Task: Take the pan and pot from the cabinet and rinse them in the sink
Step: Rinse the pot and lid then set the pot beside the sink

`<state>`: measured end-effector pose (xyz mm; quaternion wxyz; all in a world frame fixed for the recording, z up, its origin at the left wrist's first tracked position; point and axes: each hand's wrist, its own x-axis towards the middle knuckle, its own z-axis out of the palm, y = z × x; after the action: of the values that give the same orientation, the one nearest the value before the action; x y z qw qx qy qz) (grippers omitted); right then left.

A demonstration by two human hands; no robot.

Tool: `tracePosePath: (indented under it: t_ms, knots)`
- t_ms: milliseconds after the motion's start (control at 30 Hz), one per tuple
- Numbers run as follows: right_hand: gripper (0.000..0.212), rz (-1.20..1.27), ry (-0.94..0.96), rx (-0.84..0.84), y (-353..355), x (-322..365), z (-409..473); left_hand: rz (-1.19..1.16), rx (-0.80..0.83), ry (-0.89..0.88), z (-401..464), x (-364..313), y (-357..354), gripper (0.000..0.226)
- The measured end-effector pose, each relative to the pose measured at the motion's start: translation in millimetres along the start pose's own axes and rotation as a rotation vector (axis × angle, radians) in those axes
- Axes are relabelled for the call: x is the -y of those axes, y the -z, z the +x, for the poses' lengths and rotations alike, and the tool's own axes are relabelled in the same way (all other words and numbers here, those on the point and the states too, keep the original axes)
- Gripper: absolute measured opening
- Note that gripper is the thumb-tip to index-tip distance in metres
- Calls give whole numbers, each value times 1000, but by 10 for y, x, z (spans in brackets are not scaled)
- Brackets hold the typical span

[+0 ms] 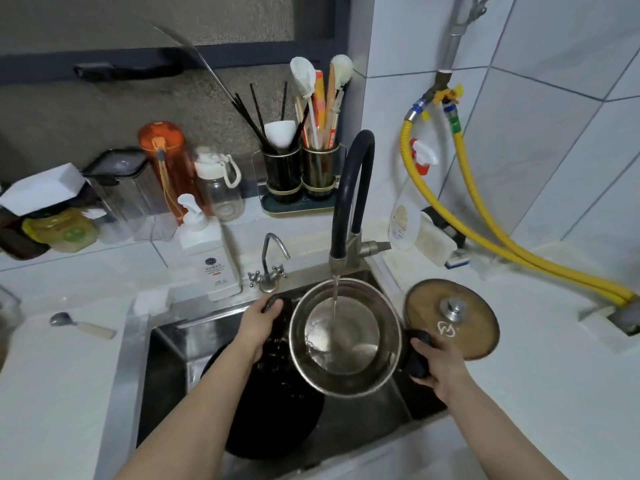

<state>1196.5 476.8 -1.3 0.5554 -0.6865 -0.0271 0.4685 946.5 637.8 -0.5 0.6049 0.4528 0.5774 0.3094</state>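
Observation:
A steel pot (pixel 346 372) hangs over the sink (pixel 166 358), held by its two black side handles. My left hand (pixel 259 323) grips the far-left handle and my right hand (pixel 438 363) grips the right one. Water runs from the black-necked faucet (pixel 349 188) into the pot, and a shallow pool covers its bottom. Below the pot a black pan (pixel 273 417) lies in the sink basin, partly hidden by my left forearm and the pot.
The pot's glass lid (pixel 453 317) lies on the counter right of the sink. A small tap (pixel 270 265) and a soap bottle (pixel 207 251) stand behind the sink. A spoon (pixel 81 325) rests at left. Yellow hoses (pixel 519 251) run along the right wall.

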Motion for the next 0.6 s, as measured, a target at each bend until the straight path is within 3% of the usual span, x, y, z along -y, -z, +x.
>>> tracePosePath:
  t_ms: [133,233,367,500,600]
  knots:
    - [20,-128,109,4,-96,250,48,-136,-10,135,-60,199,116,24]
    - [14,-54,113,-84,-43,327,50,-195,10,151,-95,231,78,24]
    - [22,36,-36,-112,89,98,104,-289,-54,204,-121,186,41,22]
    - [27,49,-274,20,24,-278,95,-335,-173,222,-140,46,176,20]
    - [21,52,-345,108,-125,-344,61,-345,-187,182,-127,-58,332,18]
